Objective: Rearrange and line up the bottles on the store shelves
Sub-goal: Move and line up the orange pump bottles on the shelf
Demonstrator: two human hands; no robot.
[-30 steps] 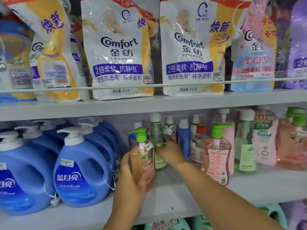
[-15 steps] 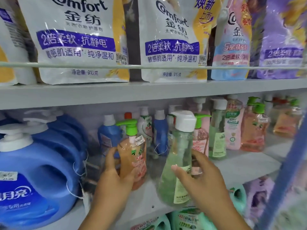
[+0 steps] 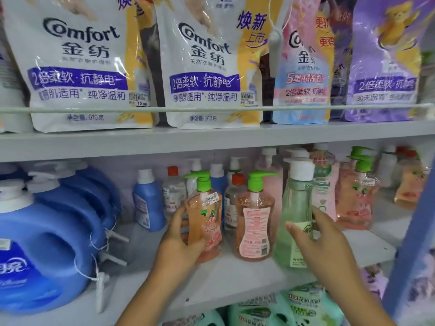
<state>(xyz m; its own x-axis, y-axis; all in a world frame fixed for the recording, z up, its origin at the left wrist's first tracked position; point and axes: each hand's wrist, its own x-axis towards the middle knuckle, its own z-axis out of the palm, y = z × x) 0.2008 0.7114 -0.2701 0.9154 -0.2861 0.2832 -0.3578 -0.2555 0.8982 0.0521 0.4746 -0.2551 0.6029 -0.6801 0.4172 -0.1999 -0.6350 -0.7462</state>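
Left hand (image 3: 181,243): it is gripping the peach pump bottle (image 3: 204,222), fingers and thumb wrapping around its lower body from the left side.
Peach pump bottle: it is standing upright near the front of the middle shelf (image 3: 235,281), green pump on top, price sticker on its neck, front label facing the camera.
Right hand (image 3: 322,243): it is curling around the green clear bottle (image 3: 295,222), thumb pressing the front label, fingers reaching behind the right side.
Green clear bottle: it is tall with a white cap, sitting at the front of the same shelf and leaning slightly to the right; whether its base is fully resting on the shelf cannot be told.
Second peach bottle (image 3: 255,222): it is standing upright between the 2 held bottles, back label showing, touched by neither hand.
Spacing: the 3 front bottles are forming a rough row, the left 2 just beside each other, the green 1 near the right.
Behind: small blue, clear and pink bottles (image 3: 270,184) are crowding the back of the shelf.
Left side: big blue detergent jugs (image 3: 47,243) are sitting on the shelf.
Upper shelf: Comfort refill pouches (image 3: 80,64) are standing in a row behind a rail.
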